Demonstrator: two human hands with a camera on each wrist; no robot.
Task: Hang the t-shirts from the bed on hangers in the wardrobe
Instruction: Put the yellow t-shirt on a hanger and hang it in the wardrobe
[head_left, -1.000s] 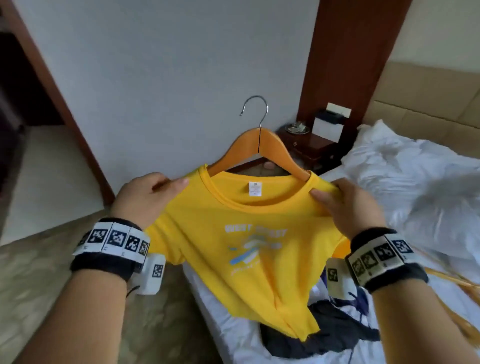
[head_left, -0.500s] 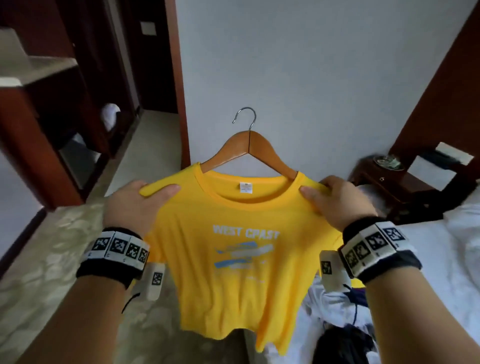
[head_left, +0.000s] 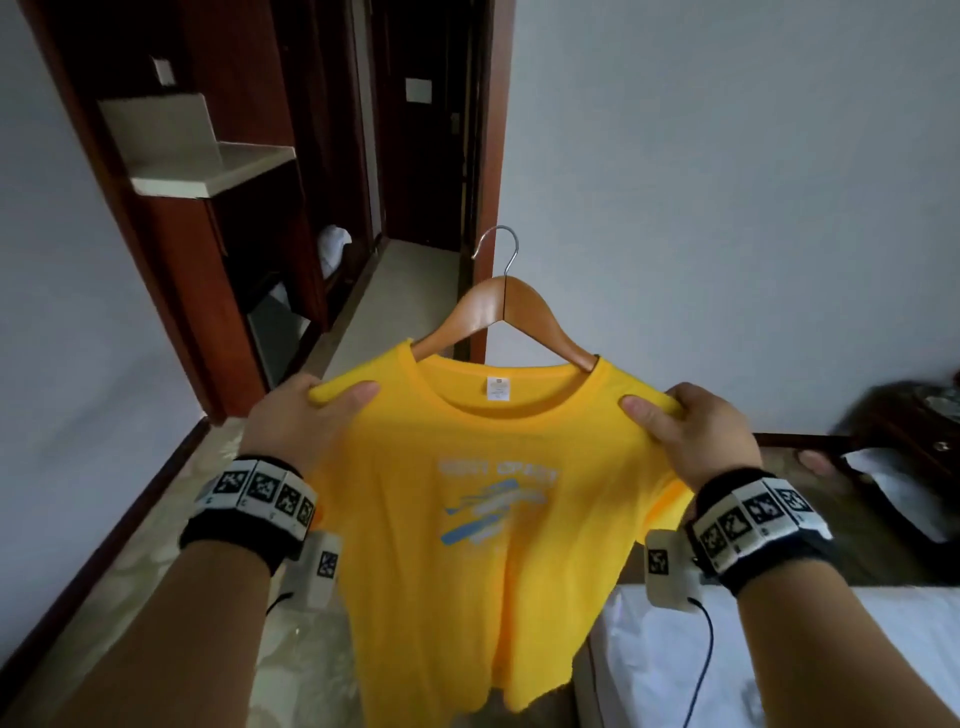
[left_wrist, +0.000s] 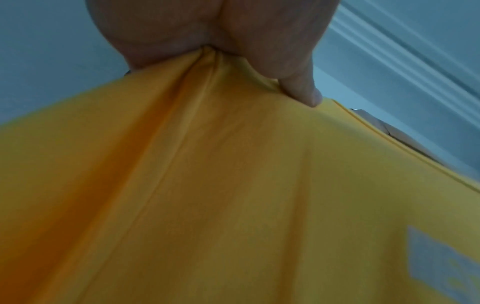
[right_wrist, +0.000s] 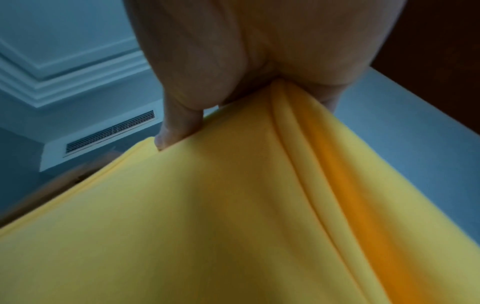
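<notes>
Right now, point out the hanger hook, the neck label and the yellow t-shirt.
hanger hook (head_left: 497, 244), head view, on the metal curve.
neck label (head_left: 497, 388), head view, on the white tag's middle.
yellow t-shirt (head_left: 467, 597), head view, on the front below the print.

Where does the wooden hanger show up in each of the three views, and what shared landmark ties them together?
Head: wooden hanger at centre, its arms inside the collar of the yellow t-shirt.
Left wrist: only a sliver at the right edge, above the collar.
Right wrist: a blurred strip at lower left, behind the collar.
Shared landmark: the t-shirt's collar.
</notes>
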